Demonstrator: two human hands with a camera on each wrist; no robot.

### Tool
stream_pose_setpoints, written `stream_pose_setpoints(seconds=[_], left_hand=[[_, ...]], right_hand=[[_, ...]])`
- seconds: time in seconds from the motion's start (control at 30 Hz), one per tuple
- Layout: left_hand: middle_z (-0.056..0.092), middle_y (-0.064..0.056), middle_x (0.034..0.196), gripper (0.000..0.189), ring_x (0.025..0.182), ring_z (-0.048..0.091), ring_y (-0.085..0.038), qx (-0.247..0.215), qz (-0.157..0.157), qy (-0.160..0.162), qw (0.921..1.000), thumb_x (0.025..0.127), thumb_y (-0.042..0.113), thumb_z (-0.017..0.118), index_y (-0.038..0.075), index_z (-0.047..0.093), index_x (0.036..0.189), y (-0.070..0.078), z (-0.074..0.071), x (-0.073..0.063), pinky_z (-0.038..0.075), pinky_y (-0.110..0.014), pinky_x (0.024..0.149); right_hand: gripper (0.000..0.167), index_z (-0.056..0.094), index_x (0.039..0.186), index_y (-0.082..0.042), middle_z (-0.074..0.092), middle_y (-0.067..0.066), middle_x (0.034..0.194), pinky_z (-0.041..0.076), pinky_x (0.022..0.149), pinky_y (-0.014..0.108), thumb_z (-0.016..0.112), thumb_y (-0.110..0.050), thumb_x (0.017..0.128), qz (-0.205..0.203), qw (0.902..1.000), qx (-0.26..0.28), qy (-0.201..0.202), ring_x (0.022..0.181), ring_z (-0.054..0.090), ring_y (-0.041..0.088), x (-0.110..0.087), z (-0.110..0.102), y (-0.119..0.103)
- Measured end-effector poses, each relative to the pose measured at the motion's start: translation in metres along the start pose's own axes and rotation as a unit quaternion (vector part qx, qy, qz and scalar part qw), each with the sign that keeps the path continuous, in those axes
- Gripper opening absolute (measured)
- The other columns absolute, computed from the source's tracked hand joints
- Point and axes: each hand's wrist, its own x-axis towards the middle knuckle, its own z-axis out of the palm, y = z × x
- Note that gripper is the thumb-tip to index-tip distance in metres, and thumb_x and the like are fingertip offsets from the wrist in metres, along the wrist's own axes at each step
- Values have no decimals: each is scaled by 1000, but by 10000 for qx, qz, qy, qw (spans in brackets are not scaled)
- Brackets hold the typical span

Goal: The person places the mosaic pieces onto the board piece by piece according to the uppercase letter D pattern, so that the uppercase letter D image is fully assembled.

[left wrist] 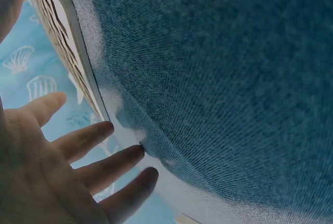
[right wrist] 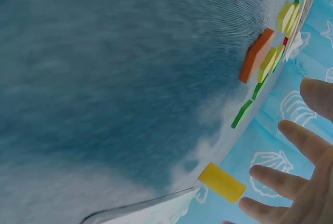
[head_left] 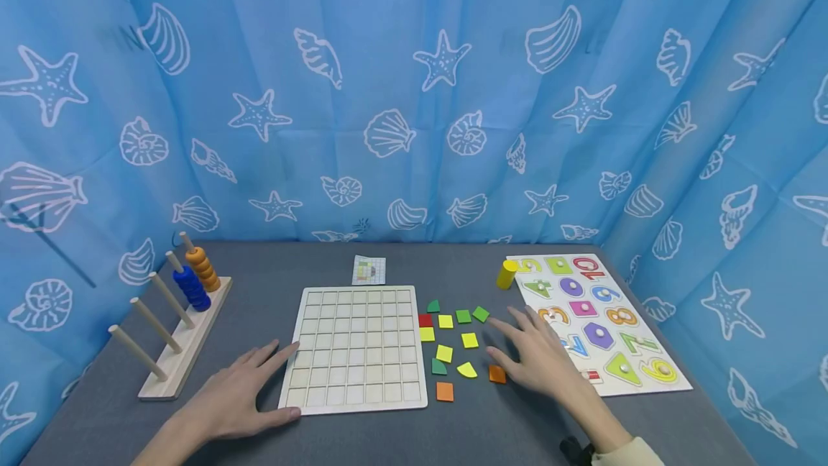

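Observation:
A pale wooden grid board with square cells lies on the grey table. My left hand is at its left edge, fingers spread and holding nothing; whether the index fingertip touches the rim I cannot tell. To the board's right lie several small flat tiles: green squares, yellow squares, orange squares, a red one, and rounded pieces such as a yellow quarter circle. My right hand hovers with spread fingers beside them, its thumb near an orange tile. It holds nothing.
Behind the board lies a small pattern card. A wooden peg stand with blue rings and orange rings is at left. On the right are a number-and-shape puzzle board and a yellow cylinder. A blue curtain hangs behind.

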Motion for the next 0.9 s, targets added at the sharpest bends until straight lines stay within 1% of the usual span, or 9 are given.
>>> stream_pose_setpoints(seconds=[0.2,0.37,0.43,0.5,0.57,0.63,0.73,0.9], left_hand=[[39,-30,158,111,136,41,-65,-183,-137,-163,9996,72,82,70,22,36,159,0,-1,2,40,-86,86],[36,-31,159,111,138,38,-65,-230,-149,-165,9995,71,81,72,22,37,159,-1,-2,5,38,-88,85],[35,-31,160,111,139,37,-65,-244,-145,-187,9994,71,80,74,22,38,158,-2,-3,6,37,-88,86],[34,-32,160,111,140,35,-66,-243,-144,-207,9994,70,79,75,22,38,158,-3,-4,8,37,-88,87],[33,-32,161,113,140,33,-67,-225,-141,-244,9993,69,78,76,22,38,158,-5,-5,10,36,-88,88],[32,-32,161,114,141,31,-68,-207,-119,-267,9994,67,77,78,22,37,158,-7,-5,12,36,-89,88],[32,-33,161,117,140,29,-69,-188,-48,-293,9994,65,76,81,21,37,158,-9,-5,14,36,-89,87],[33,-33,160,120,141,30,-69,-125,-35,-359,9993,63,77,82,18,38,158,-11,-6,17,37,-88,87]], right_hand=[[50,64,139,-14,53,26,149,40,107,73,70,-38,96,-61,9991,336,-252,140,44,55,13,-1,-5],[49,64,139,-14,56,24,146,47,104,68,71,-36,96,-105,9986,456,-266,134,52,48,24,0,-9],[47,65,137,-14,61,21,139,53,98,62,73,-33,95,-122,9985,484,-246,124,59,42,29,1,-11],[45,67,135,-14,64,17,129,56,88,51,74,-31,94,-104,9983,524,-244,108,62,33,35,3,-13],[43,69,133,-14,66,13,118,53,77,41,75,-29,93,-57,9981,554,-262,95,58,24,40,4,-15],[42,70,131,-14,66,11,110,47,72,35,76,-28,92,15,9978,601,-290,89,53,19,45,6,-17],[42,70,130,-13,65,10,107,47,70,35,77,-26,91,60,9968,722,-340,89,52,19,51,8,-21],[44,70,130,-12,65,9,109,49,74,39,79,-25,90,216,9961,732,-447,93,52,21,62,13,-27]])
